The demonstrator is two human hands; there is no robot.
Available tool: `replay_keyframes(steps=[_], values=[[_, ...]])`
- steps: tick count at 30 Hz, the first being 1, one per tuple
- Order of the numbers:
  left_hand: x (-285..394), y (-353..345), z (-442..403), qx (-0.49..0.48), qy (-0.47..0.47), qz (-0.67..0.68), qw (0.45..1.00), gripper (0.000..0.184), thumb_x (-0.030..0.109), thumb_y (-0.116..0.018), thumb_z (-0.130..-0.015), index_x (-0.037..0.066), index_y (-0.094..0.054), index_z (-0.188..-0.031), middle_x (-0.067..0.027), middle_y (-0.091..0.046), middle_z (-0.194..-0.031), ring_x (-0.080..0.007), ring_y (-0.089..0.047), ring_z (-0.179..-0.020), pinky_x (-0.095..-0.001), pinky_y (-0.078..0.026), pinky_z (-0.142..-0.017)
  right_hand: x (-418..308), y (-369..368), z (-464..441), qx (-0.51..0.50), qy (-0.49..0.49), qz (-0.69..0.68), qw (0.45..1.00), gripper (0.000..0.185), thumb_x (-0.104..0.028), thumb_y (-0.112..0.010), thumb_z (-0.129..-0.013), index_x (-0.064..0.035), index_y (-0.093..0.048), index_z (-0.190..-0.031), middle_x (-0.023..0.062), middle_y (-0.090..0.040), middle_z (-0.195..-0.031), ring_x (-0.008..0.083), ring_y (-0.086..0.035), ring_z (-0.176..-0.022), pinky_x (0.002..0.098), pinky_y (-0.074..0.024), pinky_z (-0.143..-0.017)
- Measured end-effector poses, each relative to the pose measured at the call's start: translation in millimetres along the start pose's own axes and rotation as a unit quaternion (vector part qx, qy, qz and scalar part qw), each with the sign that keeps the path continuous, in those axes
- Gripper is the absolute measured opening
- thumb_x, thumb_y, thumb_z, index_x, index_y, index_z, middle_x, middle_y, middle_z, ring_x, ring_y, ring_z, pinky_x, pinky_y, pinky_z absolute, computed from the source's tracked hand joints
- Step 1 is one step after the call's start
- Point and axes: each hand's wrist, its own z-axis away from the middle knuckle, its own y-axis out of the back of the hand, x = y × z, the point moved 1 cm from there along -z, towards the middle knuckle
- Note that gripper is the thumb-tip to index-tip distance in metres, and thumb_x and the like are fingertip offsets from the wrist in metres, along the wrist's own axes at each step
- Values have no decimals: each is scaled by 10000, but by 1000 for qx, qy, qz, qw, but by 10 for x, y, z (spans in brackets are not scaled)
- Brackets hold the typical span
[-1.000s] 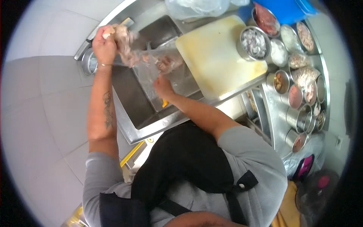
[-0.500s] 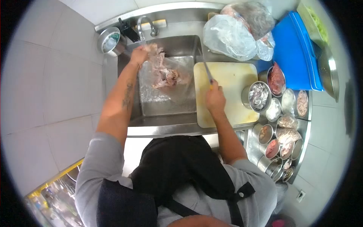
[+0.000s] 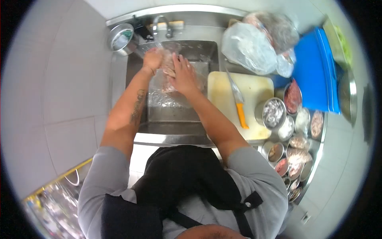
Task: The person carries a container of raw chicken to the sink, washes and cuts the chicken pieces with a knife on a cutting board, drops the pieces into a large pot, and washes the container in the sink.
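At the back of the steel sink (image 3: pixel 175 129), my left hand (image 3: pixel 153 59) is closed on raw, pale pink meat (image 3: pixel 168 65) below the faucet (image 3: pixel 162 26). Its exact cut is hard to make out, partly hidden by my hands. My right hand (image 3: pixel 184 75) lies against the meat's right side, fingers stretched out and apart. What looks like clear wet plastic surrounds the meat. A knife with an orange handle (image 3: pixel 241 115) rests on the white cutting board (image 3: pixel 221 123), blade pointing to the back.
Right of the board stand a metal pot of greyish pieces (image 3: pixel 273 113), a bowl of red meat (image 3: pixel 293 97) and several small containers. Behind are plastic bags (image 3: pixel 248 47) and a blue bin (image 3: pixel 314 71). A metal pot (image 3: pixel 121 39) stands left of the faucet.
My right hand has let go of the knife, which now lies on the board, and has moved left into the sink onto the meat. My left hand still holds the meat.
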Motion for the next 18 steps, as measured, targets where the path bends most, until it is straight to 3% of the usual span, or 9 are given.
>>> replay_keyframes(steps=[1,2,3,4,6,10,13,15,18], values=[[379,235,209,-21,135,241,961,435,270,-713,-973,-31,-697,-1285,-154,-752,-1123,-254,-745,-1002,-378,-604,-885,50,-266,-179,-7,17,-11,1000,676,-200,-838,-847,-74,-590,-1463,215,-653,-1441,410,-634,-1318,493,-506,-1077],[683,487,407,-32,252,467,847,383,173,-709,-988,-10,-682,-1324,-100,-740,-1077,-202,-721,-1034,-352,-609,-872,115,-612,-353,-103,-31,-176,978,630,-239,-831,-880,-77,-603,-1445,208,-678,-1402,381,-676,-1246,475,-532,-1038],[818,750,540,-10,261,465,846,383,173,-709,-988,-10,-682,-1324,-100,-740,-1077,-202,-721,-1034,-352,-609,-872,150,-985,-504,-203,-80,-330,918,589,-278,-824,-913,-79,-616,-1427,201,-703,-1363,352,-719,-1174,456,-558,-999],[922,974,668,16,293,490,821,431,180,-694,-1005,-10,-642,-1388,-92,-733,-1120,-185,-705,-1056,-340,-604,-879,232,-1391,-624,-216,-65,-336,914,589,-278,-824,-913,-79,-616,-1427,201,-703,-1363,352,-719,-1174,456,-558,-999],[894,1254,1009,60,328,521,786,480,188,-679,-1022,-11,-602,-1452,-85,-725,-1163,-168,-689,-1078,-327,-598,-887,408,-2015,-767,-212,-162,-532,803,515,-356,-812,-959,-55,-663,-1350,176,-753,-1242,295,-746,-1051,419,-579,-933],[451,1442,1861,93,308,410,853,529,207,-700,-1023,-7,-584,-1492,-93,-724,-1210,-164,-695,-1027,-322,-596,-872,17,-1612,-934,-266,-173,-560,765,460,-399,-786,-995,-41,-707,-1274,116,-767,-1182,223,-725,-1054,402,-564,-936],[332,1510,2565,91,290,305,903,514,238,-732,-961,-16,-663,-1402,-124,-781,-1094,-229,-741,-993,-331,-576,-921,-325,-1135,-853,-269,-272,-365,849,388,-312,-794,-995,-33,-729,-1256,87,-764,-1166,217,-723,-1059,376,-567,-924],[354,1554,2990,48,261,217,939,474,248,-737,-951,13,-700,-1361,-182,-766,-1199,-294,-747,-1068,-375,-571,-996,-265,-1252,-635,-318,-87,-272,904,360,-234,-800,-991,-26,-734,-1278,67,-748,-1174,179,-707,-1066,328,-557,-936],[305,1619,3495,13,200,163,966,528,229,-771,-944,41,-661,-1424,-176,-736,-1305,-289,-737,-1129,-385,-585,-1011,-170,-1401,-295,-371,-150,-432,808,374,-199,-816,-973,-5,-732,-1281,65,-745,-1158,164,-694,-1067,302,-543,-950]])
